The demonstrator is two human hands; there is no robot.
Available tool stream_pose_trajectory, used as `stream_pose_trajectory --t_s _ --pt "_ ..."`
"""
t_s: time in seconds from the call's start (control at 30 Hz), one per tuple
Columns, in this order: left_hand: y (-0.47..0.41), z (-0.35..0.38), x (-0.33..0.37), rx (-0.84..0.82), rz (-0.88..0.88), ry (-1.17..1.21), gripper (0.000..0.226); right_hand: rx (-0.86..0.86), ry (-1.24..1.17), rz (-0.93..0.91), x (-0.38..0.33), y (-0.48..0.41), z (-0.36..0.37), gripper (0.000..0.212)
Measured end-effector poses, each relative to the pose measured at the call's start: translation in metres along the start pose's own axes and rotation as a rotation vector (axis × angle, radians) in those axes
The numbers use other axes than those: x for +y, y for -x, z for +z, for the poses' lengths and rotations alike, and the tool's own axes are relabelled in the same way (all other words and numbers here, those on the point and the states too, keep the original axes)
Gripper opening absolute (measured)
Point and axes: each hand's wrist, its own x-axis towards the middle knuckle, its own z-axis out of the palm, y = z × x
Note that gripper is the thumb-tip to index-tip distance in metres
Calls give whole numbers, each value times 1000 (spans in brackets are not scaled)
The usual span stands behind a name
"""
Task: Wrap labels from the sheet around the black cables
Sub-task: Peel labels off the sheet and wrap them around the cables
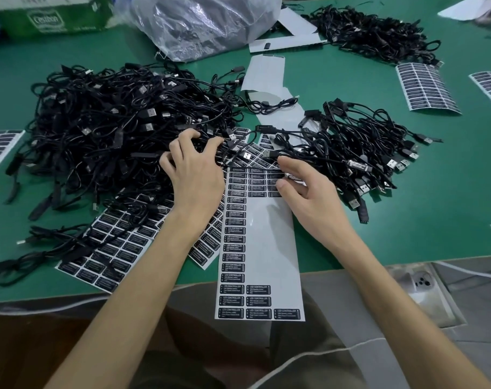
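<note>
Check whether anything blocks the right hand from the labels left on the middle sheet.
Nothing visible does for the nearest rows: the right hand sits at the label sheet's edge, thumb beside them. Farther up, loose black cables lie across the sheet's top labels.

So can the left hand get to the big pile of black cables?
Yes, most likely. The left hand sits right at the edge of the cable pile, its fingertips on the cables, and nothing is in between.
</note>
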Motion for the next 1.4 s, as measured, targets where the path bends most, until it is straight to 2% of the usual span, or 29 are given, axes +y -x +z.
stream_pose_trajectory --t_s 0.2,0.4,0.47,0.57,0.63,0.8,0.87,0.93,1.0,1.07,1.17,1.27,1.33,1.4 --pt "-1 -5 2 6 8 -77 56 11 -24 6 4 -1 2 43" --pt "-19 -18 -15 -42 30 -217 30 24 -1 -8 9 -4 2 39" --pt "-24 -26 -23 -41 72 -191 27 -3 57 -44 8 -4 2 41" --pt "-31 -41 -29 -15 82 -141 24 -143 361 -193 8 -5 8 46" --pt "-34 -50 -30 11 86 -88 25 -181 531 -225 8 -4 15 46" --pt "-39 -71 -25 -36 195 100 26 -157 589 -241 11 -4 18 47" --pt "-36 -75 -21 27 244 137 25 -161 604 -240 11 -5 19 48" --pt "-36 -81 -14 66 239 279 22 -165 606 -234 9 -5 18 48" --pt "-38 -84 -7 -32 168 448 24 -166 606 -237 9 -3 18 50" --pt "-41 -80 -3 -224 119 531 26 -158 573 -240 8 -2 17 55" --pt "-27 -67 4 -467 91 639 26 -109 425 -225 7 0 16 64" --pt "-6 -56 11 -639 36 791 22 -16 269 -192 6 -1 14 69" --pt "3 -57 14 -721 40 880 20 -30 346 -233 7 -1 14 68" --pt "7 -65 14 -834 65 960 23 -27 399 -269 9 -1 14 55"
